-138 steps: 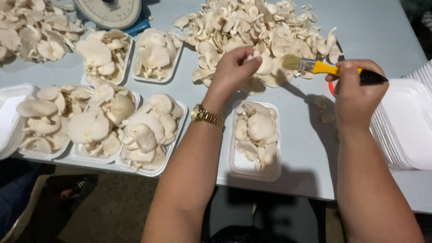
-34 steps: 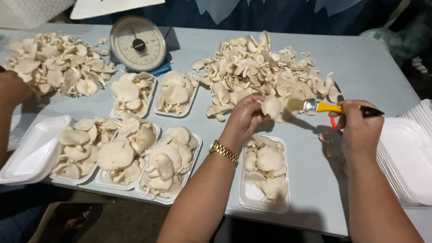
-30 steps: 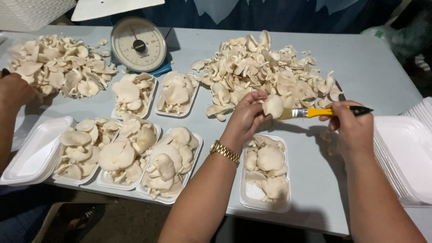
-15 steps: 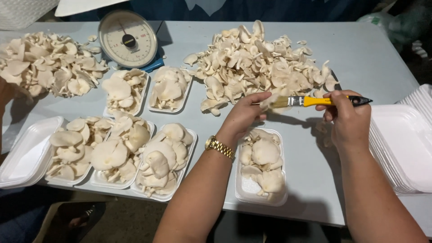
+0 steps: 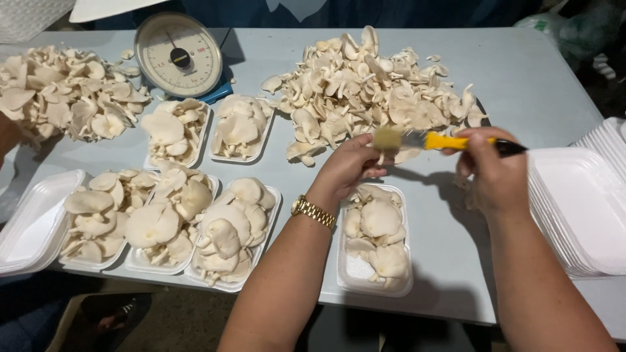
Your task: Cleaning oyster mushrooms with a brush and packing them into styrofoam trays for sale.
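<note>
**Brushing a mushroom over the packing tray**

My left hand (image 5: 352, 166) is curled shut around a pale mushroom (image 5: 399, 155), of which only an edge shows past my fingers; a gold watch (image 5: 313, 212) sits on that wrist. My right hand (image 5: 495, 173) has a closed grip on a brush (image 5: 443, 140) with a yellow handle and black end, its blurred bristles at the mushroom, just right of my left grip.

Directly below my left grip lies a white foam tray (image 5: 352, 274), rectangular, partly filled with mushrooms. Beyond both grips, a big loose heap of mushrooms (image 5: 372, 91) spreads across the grey desk (image 5: 535, 85). Right of my right grip stands a stack of empty white foam trays (image 5: 587, 208), reaching the desk edge.

Left of my left arm sit three full trays (image 5: 169, 225) side by side, with an empty white tray (image 5: 32, 225) beyond them at the far left. Farther back are two more filled trays (image 5: 208, 130), and behind those a round-dialled scale (image 5: 179, 55) with a blue base. A second heap of mushrooms (image 5: 62, 94) lies at the far left corner.
</note>
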